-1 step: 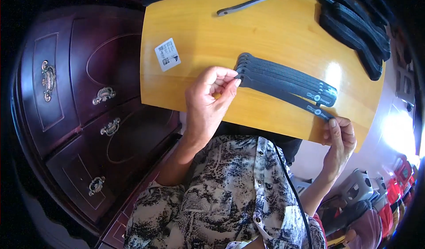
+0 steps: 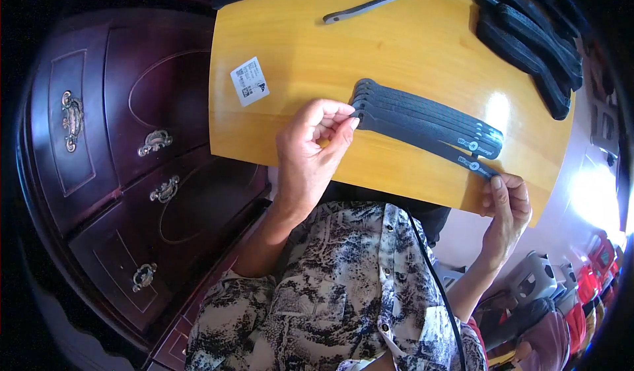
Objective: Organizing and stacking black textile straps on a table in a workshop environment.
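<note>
A long black strap (image 2: 411, 136) with pale printing near its right end stretches between my two hands. My left hand (image 2: 309, 143) pinches its left end, which has a hole in it, between thumb and fingertips. At the other end my right hand (image 2: 507, 202) grips the tip between thumb and fingers. Just beyond it lies an overlapping row of several similar black straps (image 2: 429, 107), fanned out with their rounded ends lined up. The held strap touches this row at the left and slants away from it toward the right, nearer the table's front edge.
The yellow wooden table (image 2: 290, 41) bears a white printed label (image 2: 249, 82) at left. A loose strap (image 2: 389, 2) lies at the far side, and a pile of black straps (image 2: 528, 47) at the far right. Dark wooden drawers (image 2: 139, 199) stand left; grey stools (image 2: 533, 278) are lower right.
</note>
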A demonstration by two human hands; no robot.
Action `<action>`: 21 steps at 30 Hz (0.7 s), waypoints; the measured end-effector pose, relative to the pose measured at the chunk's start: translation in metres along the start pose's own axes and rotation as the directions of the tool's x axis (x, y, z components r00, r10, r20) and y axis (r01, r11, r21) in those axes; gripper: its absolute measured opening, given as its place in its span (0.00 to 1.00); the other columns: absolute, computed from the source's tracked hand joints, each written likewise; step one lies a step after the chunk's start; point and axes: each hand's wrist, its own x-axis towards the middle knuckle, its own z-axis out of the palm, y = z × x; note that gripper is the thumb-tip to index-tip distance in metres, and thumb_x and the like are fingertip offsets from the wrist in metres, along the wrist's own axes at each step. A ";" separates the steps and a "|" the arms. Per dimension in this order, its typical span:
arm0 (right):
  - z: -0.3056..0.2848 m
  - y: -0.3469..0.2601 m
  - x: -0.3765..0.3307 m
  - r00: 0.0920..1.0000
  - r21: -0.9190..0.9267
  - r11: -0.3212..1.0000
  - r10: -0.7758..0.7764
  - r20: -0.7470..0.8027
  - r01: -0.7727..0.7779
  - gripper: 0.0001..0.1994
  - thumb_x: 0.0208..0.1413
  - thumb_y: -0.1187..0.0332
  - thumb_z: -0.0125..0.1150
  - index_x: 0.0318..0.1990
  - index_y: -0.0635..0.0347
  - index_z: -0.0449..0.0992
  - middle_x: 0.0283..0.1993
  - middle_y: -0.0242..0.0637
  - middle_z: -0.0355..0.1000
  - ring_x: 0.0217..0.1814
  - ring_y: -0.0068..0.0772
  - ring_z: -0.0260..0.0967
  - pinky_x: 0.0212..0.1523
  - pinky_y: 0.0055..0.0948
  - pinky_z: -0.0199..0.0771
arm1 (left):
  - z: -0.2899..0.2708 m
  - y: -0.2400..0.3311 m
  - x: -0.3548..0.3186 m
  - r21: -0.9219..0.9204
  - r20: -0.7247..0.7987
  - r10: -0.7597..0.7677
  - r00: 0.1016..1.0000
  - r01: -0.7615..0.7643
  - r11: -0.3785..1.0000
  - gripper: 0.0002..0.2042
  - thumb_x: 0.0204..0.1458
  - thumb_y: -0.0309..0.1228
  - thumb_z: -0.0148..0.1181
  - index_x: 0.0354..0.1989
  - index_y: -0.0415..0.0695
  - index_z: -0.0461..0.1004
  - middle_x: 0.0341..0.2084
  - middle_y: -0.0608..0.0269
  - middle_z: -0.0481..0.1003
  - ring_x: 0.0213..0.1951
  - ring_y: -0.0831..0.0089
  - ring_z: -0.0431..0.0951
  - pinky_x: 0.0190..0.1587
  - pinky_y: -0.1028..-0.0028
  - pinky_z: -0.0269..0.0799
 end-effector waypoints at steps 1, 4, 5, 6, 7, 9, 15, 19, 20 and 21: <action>0.001 0.000 0.000 1.000 -0.015 1.000 -0.001 -0.020 0.001 0.06 0.57 0.70 0.62 0.35 0.63 0.75 0.24 0.30 0.71 0.21 0.14 0.62 0.19 0.14 0.61 | 0.000 0.002 0.000 0.011 0.000 -0.009 1.000 0.009 1.000 0.06 0.52 0.18 0.61 0.38 0.36 0.73 0.29 0.69 0.75 0.30 0.88 0.72 0.34 0.87 0.68; 0.002 0.000 0.000 1.000 -0.015 1.000 -0.009 -0.030 0.008 0.05 0.57 0.70 0.62 0.34 0.63 0.75 0.23 0.30 0.70 0.19 0.14 0.61 0.17 0.14 0.59 | 0.000 0.000 0.000 0.023 0.001 -0.008 1.000 0.008 1.000 0.06 0.52 0.18 0.61 0.38 0.37 0.73 0.29 0.69 0.75 0.30 0.88 0.72 0.34 0.87 0.68; 0.002 0.000 0.000 1.000 0.001 1.000 -0.016 -0.018 0.016 0.05 0.57 0.70 0.62 0.35 0.63 0.75 0.23 0.30 0.70 0.18 0.14 0.60 0.16 0.14 0.58 | 0.000 -0.001 0.000 0.025 0.000 0.002 1.000 -0.002 1.000 0.06 0.52 0.18 0.61 0.38 0.36 0.73 0.29 0.69 0.75 0.30 0.88 0.72 0.34 0.86 0.68; 0.002 0.000 0.000 1.000 0.001 1.000 -0.015 -0.018 0.015 0.05 0.57 0.70 0.62 0.35 0.63 0.75 0.23 0.30 0.70 0.18 0.14 0.60 0.16 0.14 0.58 | 0.000 0.000 0.000 0.025 0.000 0.002 1.000 -0.002 1.000 0.06 0.52 0.18 0.61 0.38 0.36 0.73 0.29 0.69 0.75 0.30 0.88 0.72 0.34 0.86 0.68; 0.002 0.001 0.000 1.000 0.001 1.000 -0.027 -0.017 0.027 0.05 0.57 0.70 0.62 0.34 0.63 0.75 0.24 0.30 0.70 0.17 0.14 0.60 0.15 0.14 0.57 | 0.000 0.000 0.000 0.028 0.003 0.005 1.000 -0.005 1.000 0.06 0.52 0.18 0.61 0.38 0.36 0.73 0.29 0.69 0.75 0.30 0.88 0.72 0.34 0.86 0.68; 0.002 0.000 -0.001 0.999 0.001 0.999 -0.038 -0.016 0.038 0.05 0.57 0.70 0.62 0.34 0.63 0.75 0.24 0.31 0.70 0.16 0.14 0.59 0.15 0.14 0.56 | 0.000 0.001 0.000 0.029 0.006 0.008 1.000 -0.008 1.000 0.06 0.52 0.18 0.61 0.38 0.36 0.73 0.29 0.69 0.75 0.30 0.88 0.72 0.34 0.86 0.68; 0.001 -0.002 -0.003 0.999 0.003 0.999 -0.034 -0.009 0.034 0.05 0.57 0.71 0.62 0.34 0.63 0.74 0.23 0.30 0.69 0.16 0.13 0.59 0.14 0.14 0.55 | -0.001 0.004 -0.001 0.108 0.005 0.023 1.000 -0.023 0.994 0.06 0.52 0.18 0.61 0.37 0.37 0.73 0.28 0.70 0.76 0.29 0.89 0.72 0.33 0.86 0.68; 0.002 -0.002 -0.004 0.999 -0.003 1.000 -0.018 -0.027 0.017 0.05 0.57 0.70 0.62 0.34 0.62 0.74 0.23 0.29 0.69 0.16 0.13 0.58 0.14 0.14 0.54 | 0.000 0.007 -0.001 0.130 -0.012 0.029 1.000 -0.027 0.991 0.06 0.50 0.19 0.62 0.35 0.38 0.73 0.26 0.67 0.76 0.26 0.86 0.72 0.30 0.84 0.69; 0.002 -0.002 -0.003 0.999 -0.003 1.000 -0.010 -0.032 0.010 0.05 0.57 0.70 0.62 0.34 0.62 0.74 0.22 0.29 0.69 0.16 0.13 0.58 0.14 0.14 0.54 | 0.000 0.008 -0.001 0.140 0.001 0.013 1.000 -0.013 0.990 0.06 0.51 0.19 0.62 0.36 0.38 0.73 0.28 0.70 0.76 0.29 0.89 0.71 0.32 0.86 0.68; 0.002 -0.002 -0.004 0.999 -0.004 1.000 -0.010 -0.035 0.010 0.05 0.57 0.70 0.62 0.34 0.62 0.74 0.22 0.29 0.69 0.16 0.13 0.58 0.14 0.14 0.54 | 0.000 0.007 -0.001 0.139 0.004 0.014 1.000 -0.014 0.990 0.06 0.51 0.19 0.62 0.36 0.38 0.73 0.28 0.70 0.76 0.29 0.89 0.71 0.32 0.86 0.68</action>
